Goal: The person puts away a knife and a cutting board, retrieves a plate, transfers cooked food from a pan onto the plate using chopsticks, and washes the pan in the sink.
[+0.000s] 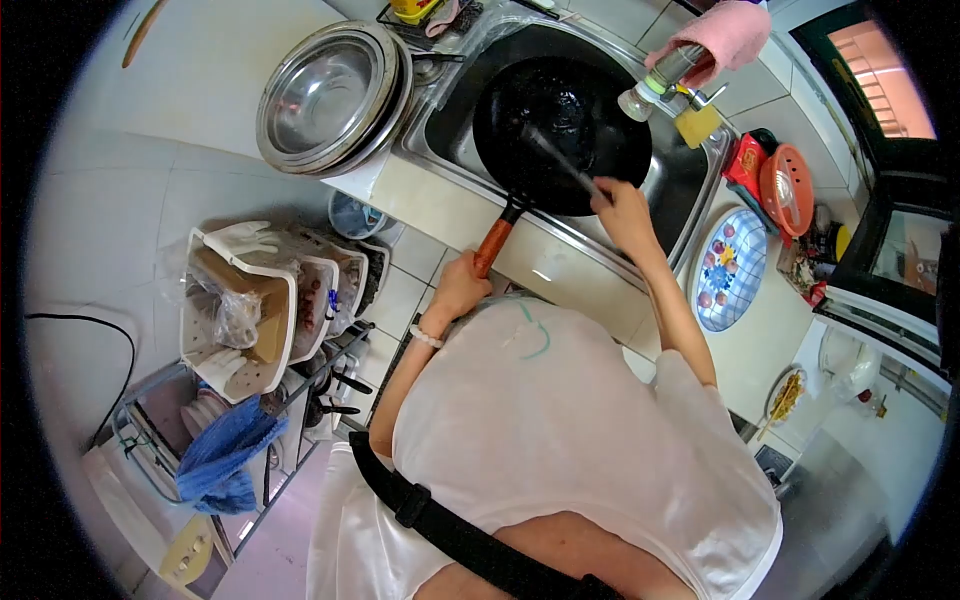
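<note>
A black wok rests in the steel sink, its inside dark and wet-looking. My left hand is wrapped round the wok's wooden handle, which sticks out over the front edge of the sink. With closed fingers, my right hand grips a slim long-handled tool that slants down into the wok. Motion blurs that tool, and its far end is too smeared to name. Above the wok's right rim hangs the faucet, with a pink cloth draped over it.
Stacked metal bowls stand left of the sink. On the right counter are a blue checked plate, an orange basket and a yellow sponge. A plate of food lies farther back. White bins and a blue towel are at left.
</note>
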Demonstrator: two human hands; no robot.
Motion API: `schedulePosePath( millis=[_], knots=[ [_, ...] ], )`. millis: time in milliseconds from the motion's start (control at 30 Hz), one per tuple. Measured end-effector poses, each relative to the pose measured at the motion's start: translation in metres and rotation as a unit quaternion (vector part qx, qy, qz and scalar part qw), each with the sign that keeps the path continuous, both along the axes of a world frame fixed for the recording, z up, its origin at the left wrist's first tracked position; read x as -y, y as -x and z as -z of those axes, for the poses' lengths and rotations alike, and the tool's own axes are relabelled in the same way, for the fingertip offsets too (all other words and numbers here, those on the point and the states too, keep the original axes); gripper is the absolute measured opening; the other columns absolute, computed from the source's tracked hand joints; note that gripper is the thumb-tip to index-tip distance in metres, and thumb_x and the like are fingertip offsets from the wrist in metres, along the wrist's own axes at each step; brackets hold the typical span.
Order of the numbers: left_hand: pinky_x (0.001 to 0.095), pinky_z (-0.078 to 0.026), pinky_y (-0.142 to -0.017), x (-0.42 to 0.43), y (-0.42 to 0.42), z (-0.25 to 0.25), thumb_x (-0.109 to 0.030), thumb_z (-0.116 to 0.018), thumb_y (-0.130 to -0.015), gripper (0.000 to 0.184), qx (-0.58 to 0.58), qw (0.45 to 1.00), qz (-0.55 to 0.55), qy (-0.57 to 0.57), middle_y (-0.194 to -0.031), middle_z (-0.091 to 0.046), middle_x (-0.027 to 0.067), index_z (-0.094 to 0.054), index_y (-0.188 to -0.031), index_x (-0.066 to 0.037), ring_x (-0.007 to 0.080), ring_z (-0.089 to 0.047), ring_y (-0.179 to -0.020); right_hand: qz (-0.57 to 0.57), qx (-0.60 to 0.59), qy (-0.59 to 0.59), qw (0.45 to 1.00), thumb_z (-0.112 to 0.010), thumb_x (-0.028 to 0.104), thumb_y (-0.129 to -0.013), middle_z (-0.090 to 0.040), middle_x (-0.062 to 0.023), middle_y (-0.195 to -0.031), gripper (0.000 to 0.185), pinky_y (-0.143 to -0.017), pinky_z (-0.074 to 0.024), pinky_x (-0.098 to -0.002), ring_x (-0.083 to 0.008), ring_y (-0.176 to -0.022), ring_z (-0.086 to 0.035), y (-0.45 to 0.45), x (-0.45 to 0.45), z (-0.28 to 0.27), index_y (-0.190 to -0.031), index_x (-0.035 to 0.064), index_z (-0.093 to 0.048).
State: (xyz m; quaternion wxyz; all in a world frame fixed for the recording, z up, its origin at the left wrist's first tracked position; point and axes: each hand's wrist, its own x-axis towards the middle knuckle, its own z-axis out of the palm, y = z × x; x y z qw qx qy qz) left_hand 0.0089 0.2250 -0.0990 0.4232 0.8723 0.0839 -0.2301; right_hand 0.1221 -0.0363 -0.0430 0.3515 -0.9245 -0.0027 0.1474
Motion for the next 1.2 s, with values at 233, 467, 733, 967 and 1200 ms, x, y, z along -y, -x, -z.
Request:
schedulePosePath(
  millis=[233, 467, 733, 967, 1200],
  knots=[
    [0.0383, -0.047, -0.070, -0.001, -0.003, -0.007, -0.008, -0.062, -0.072, 0.026, -0.040, 0.999, 0.008, -0.017, -0.084, -0.061, 0.0248, -0.055, -0.094, 0.003, 0.0377, -0.060, -0.077, -0.031, 0.076, -0.084, 0.993, -0.057, 0.013, -0.079, -0.063, -0.0238, -0.089, 0.027, -0.075, -0.0488, -0.0451, -0.0414, -0.084, -0.060, -0.002, -0.055, 0.026, -0.103, 0.0026, -0.061],
    [0.0380, -0.047, -0.069, 0.002, -0.002, -0.007, -0.008, -0.062, -0.071, 0.025, -0.017, 1.000, -0.010, -0.013, -0.081, -0.060, 0.0253, -0.055, -0.092, 0.003, 0.0379, -0.060, -0.075, 0.102, 0.024, 0.178, 0.978, -0.055, 0.011, -0.081, -0.066, -0.0199, -0.086, 0.044, -0.069, -0.0507, -0.0480, -0.0400, -0.080, -0.064, -0.048, -0.056, 0.049, -0.124, 0.0032, -0.047],
    [0.0424, -0.048, -0.072, 0.006, -0.006, -0.029, -0.008, -0.063, -0.069, 0.028, -0.009, 1.000, 0.005, -0.005, -0.082, -0.062, 0.0283, -0.056, -0.093, 0.005, 0.0419, -0.061, -0.081, 0.034, 0.083, 0.072, 0.993, -0.054, 0.012, -0.084, -0.066, -0.0178, -0.085, 0.033, -0.067, -0.0494, -0.0466, -0.0394, -0.078, -0.063, -0.001, -0.010, 0.047, -0.116, 0.0110, -0.059],
    [0.0433, -0.048, -0.071, 0.008, -0.003, -0.026, -0.009, -0.062, -0.071, 0.026, -0.035, 0.999, -0.009, -0.010, -0.082, -0.061, 0.0296, -0.055, -0.092, 0.005, 0.0436, -0.060, -0.082, -0.014, 0.101, 0.145, 0.984, -0.051, 0.008, -0.083, -0.065, -0.0190, -0.085, 0.037, -0.069, -0.0485, -0.0526, -0.0408, -0.077, -0.061, -0.038, -0.016, 0.083, -0.117, 0.0177, -0.058],
    [0.0460, -0.048, -0.070, 0.004, 0.001, -0.005, -0.007, -0.058, -0.071, 0.022, 0.005, 1.000, -0.009, 0.002, -0.079, -0.060, 0.0312, -0.053, -0.088, 0.006, 0.0462, -0.059, -0.080, -0.090, 0.187, 0.234, 0.950, -0.053, 0.004, -0.079, -0.061, -0.0190, -0.088, 0.047, -0.059, -0.0490, -0.0479, -0.0377, -0.070, -0.062, -0.049, -0.019, 0.033, -0.123, 0.0203, -0.055]
  ],
)
